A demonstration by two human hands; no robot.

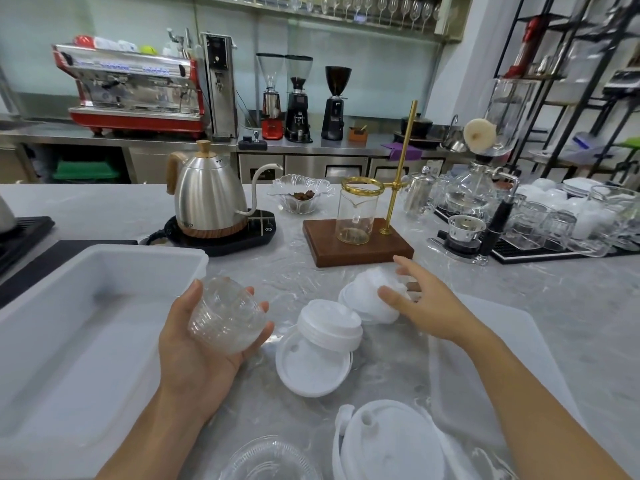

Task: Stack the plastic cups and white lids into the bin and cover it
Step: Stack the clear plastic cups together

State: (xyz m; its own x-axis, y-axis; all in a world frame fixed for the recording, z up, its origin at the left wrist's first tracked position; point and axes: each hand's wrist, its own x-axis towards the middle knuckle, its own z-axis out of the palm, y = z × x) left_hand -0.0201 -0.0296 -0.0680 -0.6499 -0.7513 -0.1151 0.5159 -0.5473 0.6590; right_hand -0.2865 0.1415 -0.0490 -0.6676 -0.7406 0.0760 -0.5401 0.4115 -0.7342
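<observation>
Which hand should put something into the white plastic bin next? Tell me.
Left. The left hand already holds a stack of clear plastic cups right beside the white plastic bin; the right hand is farther away, at the white lids.

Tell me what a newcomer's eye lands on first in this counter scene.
First, the left hand at centre, its grip closed around a nested stack of clear plastic cups beside the empty white bin. Next, the right hand reaching onto the white lids scattered mid-counter. Behind, a steel gooseneck kettle and a red espresso machine at far left.
</observation>
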